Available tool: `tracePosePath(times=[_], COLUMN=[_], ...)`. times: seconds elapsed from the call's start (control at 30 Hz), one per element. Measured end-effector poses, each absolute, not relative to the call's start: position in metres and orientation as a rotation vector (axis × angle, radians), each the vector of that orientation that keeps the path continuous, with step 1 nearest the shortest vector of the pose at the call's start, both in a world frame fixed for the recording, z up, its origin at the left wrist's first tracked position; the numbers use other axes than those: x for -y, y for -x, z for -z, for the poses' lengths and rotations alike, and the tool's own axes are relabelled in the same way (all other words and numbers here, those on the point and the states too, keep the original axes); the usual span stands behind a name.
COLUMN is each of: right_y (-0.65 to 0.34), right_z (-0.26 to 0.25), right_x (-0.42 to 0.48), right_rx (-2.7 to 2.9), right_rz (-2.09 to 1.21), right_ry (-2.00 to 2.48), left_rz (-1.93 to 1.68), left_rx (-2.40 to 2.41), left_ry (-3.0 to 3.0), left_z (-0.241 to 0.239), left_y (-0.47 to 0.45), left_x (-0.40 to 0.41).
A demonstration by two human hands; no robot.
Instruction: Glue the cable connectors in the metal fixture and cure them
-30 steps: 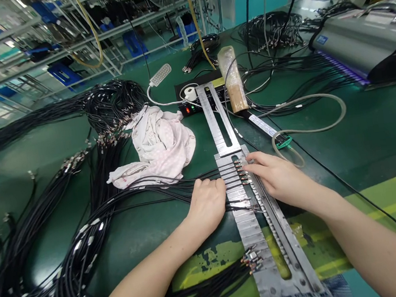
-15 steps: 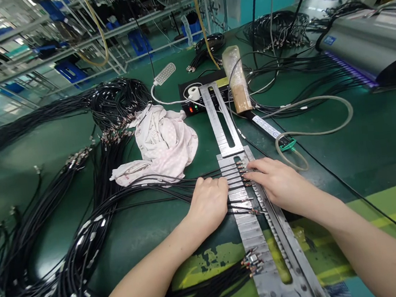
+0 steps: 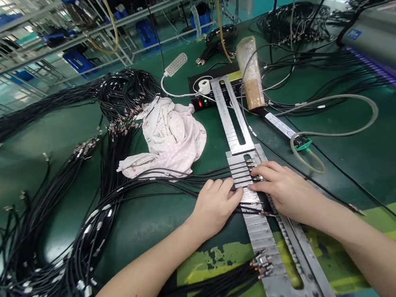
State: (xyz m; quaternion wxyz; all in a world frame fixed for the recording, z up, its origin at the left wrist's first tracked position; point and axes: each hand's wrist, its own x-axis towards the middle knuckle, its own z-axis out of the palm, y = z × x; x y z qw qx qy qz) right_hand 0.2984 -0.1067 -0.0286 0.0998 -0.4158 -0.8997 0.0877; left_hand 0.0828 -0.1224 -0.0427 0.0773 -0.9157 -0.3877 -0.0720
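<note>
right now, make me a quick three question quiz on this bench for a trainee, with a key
1. Which hand is nearer the pale cloth?
A) left
B) right
2. True or false: ends of black cables rest on the metal fixture.
3. Fill in: the black box shows a red light and a ___ one.

Key: 1. A, the left hand; 2. true; 3. green

Left hand [image 3: 215,207] over black cables [image 3: 196,181], right hand [image 3: 291,192] apparently at their connectors [image 3: 251,162], slotted metal plate [image 3: 261,237] beneath
</note>
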Motion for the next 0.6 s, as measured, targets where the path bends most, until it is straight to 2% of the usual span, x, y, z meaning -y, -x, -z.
tracePosePath(times=[0.33, 0.6], right_y=[-0.288, -0.309], right_z=[0.021, 0.036], right_x=[0.105, 0.09], right_rx=[2.651, 2.511], right_rz=[-0.272, -0.511], right_ry=[1.35, 1.11], left_rz=[0.421, 0.166], left_rx=[1.564, 1.418], left_ry=[2.907, 2.834], left_z=[0.041, 0.032], left_y=[-0.082, -0.076], left_x=[0.126, 0.136])
